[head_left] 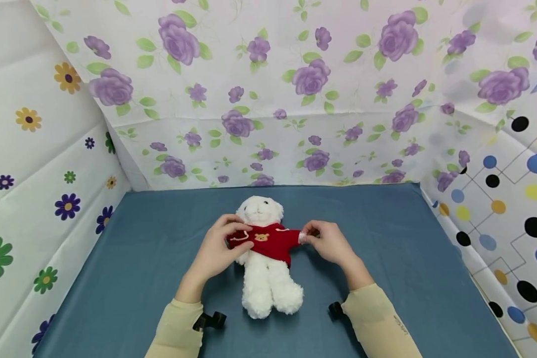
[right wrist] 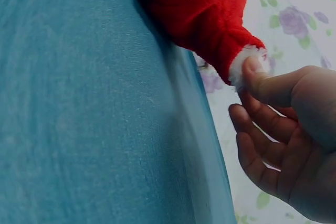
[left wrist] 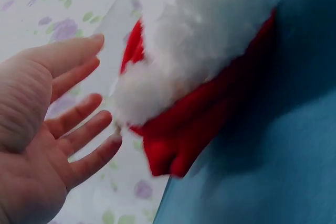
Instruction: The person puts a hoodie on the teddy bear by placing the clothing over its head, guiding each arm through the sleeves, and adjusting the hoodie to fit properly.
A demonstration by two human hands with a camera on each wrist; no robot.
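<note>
A white plush teddy bear (head_left: pixel 258 211) in a red sweater (head_left: pixel 273 243) lies on its back, legs toward me. On the sweater's chest is a small bear face, with white cords beside it. My right hand (head_left: pixel 331 241) pinches the white paw (right wrist: pixel 245 65) at the end of one red sleeve, thumb on top, and that arm points out to the side. Over the other side of the sweater, my left hand (head_left: pixel 221 246) is spread with thumb and fingers apart. In the left wrist view its relaxed fingers (left wrist: pixel 86 129) are beside the bear's white fur (left wrist: pixel 184 40), gripping nothing.
The bear lies on a blue cloth-covered table (head_left: pixel 161 278). Behind stands a white curtain with purple roses (head_left: pixel 311 77). Flower-patterned cloth (head_left: pixel 67 206) borders the left, dotted cloth (head_left: pixel 534 226) the right. Black wrist mounts (head_left: pixel 212 320) stick out from both sleeves.
</note>
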